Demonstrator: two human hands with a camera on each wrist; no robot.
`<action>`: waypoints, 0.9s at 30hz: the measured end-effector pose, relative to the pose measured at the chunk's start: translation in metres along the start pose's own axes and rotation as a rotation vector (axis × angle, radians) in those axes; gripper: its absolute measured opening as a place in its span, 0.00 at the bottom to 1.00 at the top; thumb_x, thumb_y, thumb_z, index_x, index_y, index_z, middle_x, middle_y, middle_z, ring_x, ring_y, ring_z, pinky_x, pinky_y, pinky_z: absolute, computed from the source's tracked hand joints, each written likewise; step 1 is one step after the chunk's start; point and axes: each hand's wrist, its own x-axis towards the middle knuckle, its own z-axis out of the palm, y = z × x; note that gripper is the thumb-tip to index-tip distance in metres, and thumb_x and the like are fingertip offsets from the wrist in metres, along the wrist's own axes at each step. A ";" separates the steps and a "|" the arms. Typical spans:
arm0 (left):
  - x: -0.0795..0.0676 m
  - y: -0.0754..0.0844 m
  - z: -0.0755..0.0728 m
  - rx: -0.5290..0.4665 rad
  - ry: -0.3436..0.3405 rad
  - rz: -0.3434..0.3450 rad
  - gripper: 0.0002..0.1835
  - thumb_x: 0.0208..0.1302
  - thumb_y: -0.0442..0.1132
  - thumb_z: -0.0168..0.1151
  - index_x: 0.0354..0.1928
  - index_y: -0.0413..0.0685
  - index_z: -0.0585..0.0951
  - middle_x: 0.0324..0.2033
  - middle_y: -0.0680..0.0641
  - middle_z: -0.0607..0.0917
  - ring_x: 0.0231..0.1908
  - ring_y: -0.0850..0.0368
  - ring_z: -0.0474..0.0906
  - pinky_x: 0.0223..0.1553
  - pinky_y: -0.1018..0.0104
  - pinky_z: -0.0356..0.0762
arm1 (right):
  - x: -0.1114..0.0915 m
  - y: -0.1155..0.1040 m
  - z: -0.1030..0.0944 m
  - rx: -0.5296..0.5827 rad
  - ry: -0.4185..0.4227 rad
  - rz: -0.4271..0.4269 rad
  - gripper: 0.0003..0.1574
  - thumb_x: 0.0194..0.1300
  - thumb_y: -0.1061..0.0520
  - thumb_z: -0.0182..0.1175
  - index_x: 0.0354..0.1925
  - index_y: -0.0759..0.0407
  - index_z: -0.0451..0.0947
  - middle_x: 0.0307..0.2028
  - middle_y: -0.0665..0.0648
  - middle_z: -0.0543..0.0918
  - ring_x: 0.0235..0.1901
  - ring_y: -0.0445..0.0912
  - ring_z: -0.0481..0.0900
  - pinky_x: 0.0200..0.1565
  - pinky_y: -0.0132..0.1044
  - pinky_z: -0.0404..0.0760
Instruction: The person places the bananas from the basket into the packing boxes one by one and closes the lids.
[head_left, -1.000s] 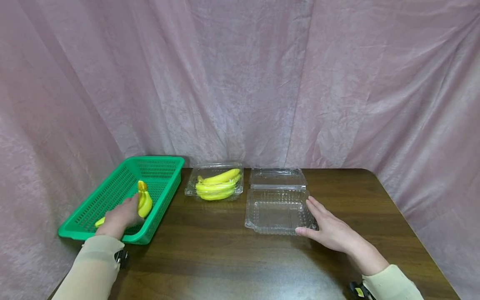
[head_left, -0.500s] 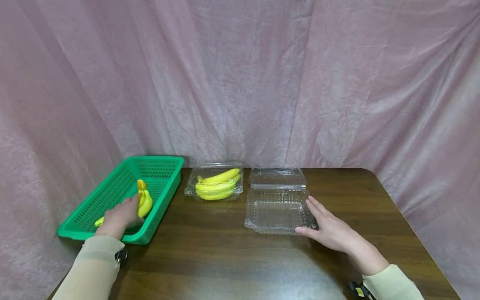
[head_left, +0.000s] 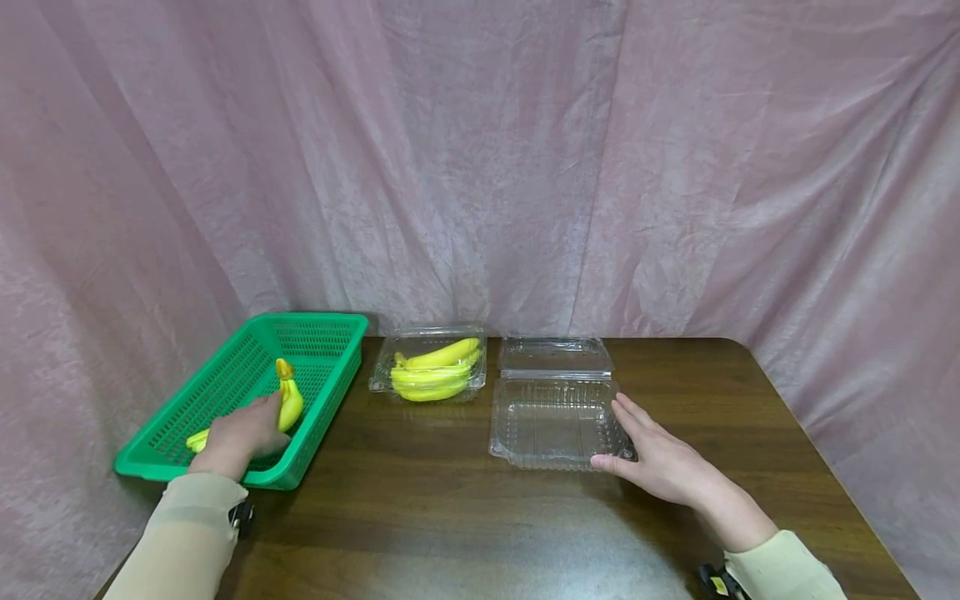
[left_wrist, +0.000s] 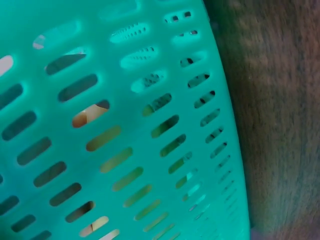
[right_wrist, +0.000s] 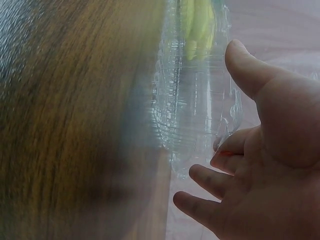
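Note:
In the head view my left hand (head_left: pixel 243 433) reaches down into a green plastic basket (head_left: pixel 327 433) and grips a bunch of yellow bananas (head_left: pixel 291 407). The stem end sticks up beyond the hand and a tip shows behind the wrist. My fingers are mostly hidden; through the basket slots the left wrist view gives glimpses of skin and yellow. My right hand (head_left: pixel 663 460), fingers spread and thumb apart, touches the right side of a clear clamshell container (head_left: pixel 555 429) whose lid is folded back. That container has nothing in it.
A second clear clamshell (head_left: pixel 382 379), with its lid down, holds several yellow bananas (head_left: pixel 431 387) between the basket and the opened container. The brown wooden table (head_left: pixel 450 517) ends at a pink curtain (head_left: pixel 525 167) behind.
My left hand has shifted slightly within the basket, and the bananas under it have turned a little, with more of the tip showing at the left. The right hand stays still.

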 end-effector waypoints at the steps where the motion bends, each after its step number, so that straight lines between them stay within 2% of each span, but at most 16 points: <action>1: 0.002 -0.002 0.001 0.006 -0.004 -0.005 0.48 0.68 0.43 0.70 0.80 0.23 0.60 0.70 0.19 0.70 0.62 0.15 0.74 0.53 0.16 0.71 | 0.000 0.000 0.000 0.001 0.001 0.000 0.68 0.75 0.28 0.67 0.87 0.70 0.52 0.87 0.67 0.51 0.80 0.71 0.61 0.70 0.74 0.68; 5: 0.013 -0.015 0.008 0.021 0.004 -0.007 0.49 0.67 0.46 0.71 0.80 0.25 0.61 0.70 0.21 0.73 0.61 0.16 0.75 0.51 0.16 0.73 | 0.000 0.000 0.000 -0.001 0.003 -0.002 0.68 0.75 0.28 0.67 0.87 0.70 0.52 0.87 0.67 0.51 0.80 0.71 0.61 0.71 0.73 0.68; 7: 0.021 -0.027 0.015 0.029 0.040 0.009 0.48 0.66 0.49 0.75 0.79 0.29 0.65 0.65 0.24 0.78 0.57 0.20 0.79 0.47 0.20 0.76 | 0.000 0.001 0.000 -0.002 0.003 -0.004 0.68 0.75 0.28 0.67 0.87 0.69 0.52 0.87 0.67 0.51 0.80 0.71 0.62 0.71 0.73 0.69; 10: 0.026 -0.036 0.020 0.033 0.079 0.025 0.48 0.63 0.50 0.81 0.76 0.31 0.68 0.58 0.28 0.82 0.52 0.25 0.81 0.42 0.24 0.78 | 0.000 0.001 0.000 -0.003 0.001 -0.006 0.68 0.75 0.28 0.67 0.87 0.69 0.52 0.87 0.67 0.51 0.80 0.71 0.62 0.71 0.74 0.68; 13: 0.022 -0.031 0.017 0.027 0.101 0.027 0.45 0.64 0.48 0.81 0.73 0.30 0.70 0.54 0.29 0.84 0.51 0.25 0.82 0.42 0.23 0.78 | 0.000 0.001 -0.001 -0.002 -0.002 -0.004 0.68 0.75 0.27 0.67 0.87 0.69 0.52 0.87 0.67 0.51 0.80 0.71 0.62 0.70 0.74 0.68; 14: 0.016 -0.023 0.012 0.023 0.099 0.017 0.43 0.66 0.45 0.80 0.73 0.28 0.69 0.53 0.28 0.84 0.51 0.25 0.83 0.42 0.22 0.77 | 0.000 0.001 -0.001 -0.002 -0.002 -0.004 0.68 0.75 0.27 0.67 0.87 0.69 0.52 0.87 0.67 0.51 0.80 0.71 0.62 0.70 0.74 0.68; 19: 0.000 -0.006 0.006 0.037 0.203 0.035 0.31 0.70 0.37 0.73 0.66 0.26 0.70 0.42 0.29 0.86 0.41 0.26 0.85 0.35 0.26 0.80 | 0.000 0.002 0.000 -0.001 -0.003 -0.005 0.68 0.75 0.27 0.67 0.87 0.69 0.52 0.87 0.67 0.51 0.80 0.71 0.61 0.71 0.74 0.68; 23: 0.000 -0.005 0.008 0.028 0.299 0.049 0.27 0.70 0.34 0.71 0.63 0.28 0.71 0.35 0.32 0.85 0.33 0.30 0.85 0.27 0.32 0.79 | 0.000 0.002 0.001 0.002 -0.003 -0.007 0.68 0.75 0.28 0.67 0.87 0.70 0.52 0.87 0.68 0.50 0.80 0.71 0.60 0.71 0.74 0.67; 27: -0.002 0.002 0.007 0.041 0.370 0.057 0.25 0.71 0.31 0.69 0.64 0.27 0.72 0.36 0.30 0.84 0.33 0.29 0.84 0.28 0.31 0.79 | 0.000 0.002 0.001 -0.004 0.010 -0.014 0.68 0.75 0.28 0.67 0.86 0.70 0.53 0.87 0.68 0.51 0.80 0.71 0.61 0.71 0.73 0.67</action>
